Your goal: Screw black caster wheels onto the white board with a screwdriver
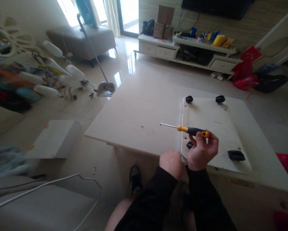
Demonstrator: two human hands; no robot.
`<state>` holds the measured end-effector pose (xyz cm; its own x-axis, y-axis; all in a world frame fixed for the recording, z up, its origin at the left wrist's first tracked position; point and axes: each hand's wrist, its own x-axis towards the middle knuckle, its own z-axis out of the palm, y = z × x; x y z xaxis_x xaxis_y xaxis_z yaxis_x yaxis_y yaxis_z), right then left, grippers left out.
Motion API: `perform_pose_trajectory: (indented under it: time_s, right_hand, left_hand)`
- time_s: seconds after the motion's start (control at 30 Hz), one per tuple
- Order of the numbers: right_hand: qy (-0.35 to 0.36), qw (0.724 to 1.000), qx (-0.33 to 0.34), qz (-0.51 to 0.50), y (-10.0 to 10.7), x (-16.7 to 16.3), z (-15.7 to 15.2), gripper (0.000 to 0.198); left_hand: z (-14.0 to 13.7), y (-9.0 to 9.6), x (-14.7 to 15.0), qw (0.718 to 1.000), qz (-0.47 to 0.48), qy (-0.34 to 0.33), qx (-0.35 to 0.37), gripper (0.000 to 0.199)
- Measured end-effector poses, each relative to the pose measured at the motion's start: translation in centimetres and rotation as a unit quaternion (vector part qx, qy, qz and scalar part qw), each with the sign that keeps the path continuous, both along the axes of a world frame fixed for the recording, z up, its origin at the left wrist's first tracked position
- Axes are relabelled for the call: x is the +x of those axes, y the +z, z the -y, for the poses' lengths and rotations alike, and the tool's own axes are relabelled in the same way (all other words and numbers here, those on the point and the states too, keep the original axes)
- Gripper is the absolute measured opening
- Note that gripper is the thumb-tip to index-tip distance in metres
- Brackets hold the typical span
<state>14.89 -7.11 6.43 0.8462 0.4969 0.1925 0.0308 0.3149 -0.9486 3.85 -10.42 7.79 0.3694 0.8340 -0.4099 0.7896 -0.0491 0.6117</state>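
My right hand holds a screwdriver with a yellow and black handle. Its thin shaft points left, and a small dark piece, perhaps a screw, hangs at the tip. My left hand is closed at the table's near edge, by the corner of a white board; its fingers are hidden. The white board lies on the table, with a black caster at its far right corner and another caster at the far left. A dark near-right caster lies tilted; the near-left caster is partly behind my right hand.
The white table carries a tiny dark piece. On the floor at left are a white box, a long-handled dustpan and a chandelier. A cable crosses the sofa. A cluttered TV cabinet stands behind.
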Motion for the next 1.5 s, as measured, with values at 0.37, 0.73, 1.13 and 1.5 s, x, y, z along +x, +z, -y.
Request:
perform_pose_trajectory:
  time_s: [0.37,0.73,1.13,1.5]
  right_hand:
    - [-0.029,0.990,0.022,-0.136,3.0,10.5,3.9,0.047]
    - [0.022,0.972,0.021,-0.231,3.5,12.4,5.5,0.045]
    - [0.045,0.965,0.014,-0.259,3.4,12.3,5.2,0.048]
    - [0.056,0.965,0.015,-0.256,3.3,11.2,4.1,0.048]
  left_hand:
    - [-3.0,-0.8,2.3,0.786,0.469,0.375,-0.147,0.046]
    - [-1.5,-0.2,4.7,0.709,0.563,0.379,-0.190,0.061]
    - [-2.1,-1.3,4.9,0.694,0.561,0.428,-0.143,0.056]
    - [-3.8,-2.3,3.7,0.685,0.564,0.444,-0.127,0.051]
